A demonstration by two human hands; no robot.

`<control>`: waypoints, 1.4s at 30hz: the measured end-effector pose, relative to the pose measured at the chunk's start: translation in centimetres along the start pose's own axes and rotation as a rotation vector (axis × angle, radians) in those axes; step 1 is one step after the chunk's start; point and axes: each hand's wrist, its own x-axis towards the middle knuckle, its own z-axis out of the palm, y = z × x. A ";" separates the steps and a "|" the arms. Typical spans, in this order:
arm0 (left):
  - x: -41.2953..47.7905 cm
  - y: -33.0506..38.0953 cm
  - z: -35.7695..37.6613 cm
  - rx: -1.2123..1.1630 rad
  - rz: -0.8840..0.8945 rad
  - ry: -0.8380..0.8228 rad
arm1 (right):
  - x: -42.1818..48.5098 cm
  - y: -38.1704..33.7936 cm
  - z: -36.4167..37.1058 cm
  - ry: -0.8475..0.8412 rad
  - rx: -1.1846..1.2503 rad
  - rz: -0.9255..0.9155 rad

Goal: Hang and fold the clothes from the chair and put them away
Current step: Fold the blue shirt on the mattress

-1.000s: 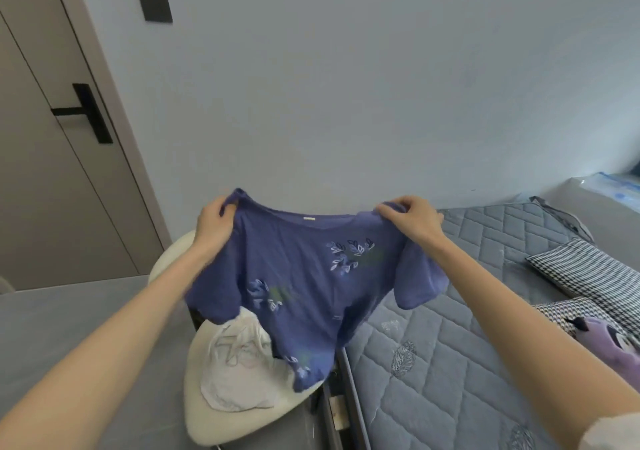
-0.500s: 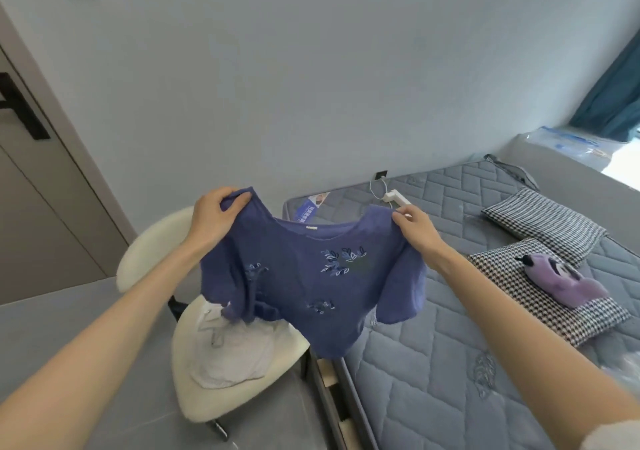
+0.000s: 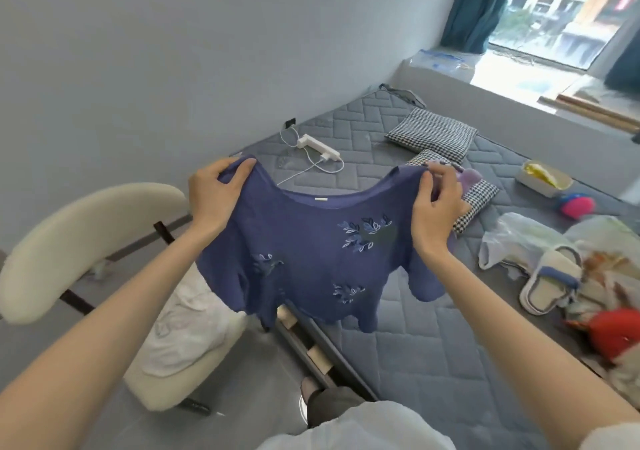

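Note:
A blue short-sleeved top with embroidered leaves hangs spread out in the air between my hands, over the gap between chair and bed. My left hand grips its left shoulder. At the right shoulder, my right hand pinches the cloth. A white garment lies crumpled on the seat of the cream chair at the lower left.
A grey quilted bed fills the right side. On it lie a white power strip with cable, checked pillows, a slipper, plastic bags and toys. A window with teal curtains is at the far end.
The view has swung right toward the bed and window. My hands carried the blue top along, away from the chair and partly over the bed's edge.

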 end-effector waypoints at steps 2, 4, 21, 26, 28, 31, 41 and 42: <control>0.4 0.3 1.5 0.000 0.053 -0.017 | 0.2 0.7 -0.4 0.042 -0.076 -0.026; 1.1 0.0 2.6 0.032 0.087 -0.050 | 0.7 1.3 -0.4 0.057 -0.140 -0.031; 12.2 -11.0 15.6 0.287 -0.039 -0.531 | 10.0 13.2 12.0 -0.116 -0.467 0.193; 16.1 -15.2 19.9 0.313 -0.065 -0.578 | 13.6 16.9 17.1 -0.206 -0.494 0.254; 17.6 -16.8 21.7 0.321 -0.065 -0.591 | 14.8 18.4 19.0 -0.243 -0.512 0.274; 19.4 -19.8 24.6 0.367 -0.066 -0.598 | 16.6 21.0 21.9 -0.286 -0.547 0.297; 24.0 -31.4 35.2 0.346 -0.176 -0.608 | 19.8 31.6 32.0 -0.349 -0.663 0.333; 24.3 -32.5 36.1 0.351 -0.176 -0.611 | 20.0 32.6 32.9 -0.343 -0.658 0.355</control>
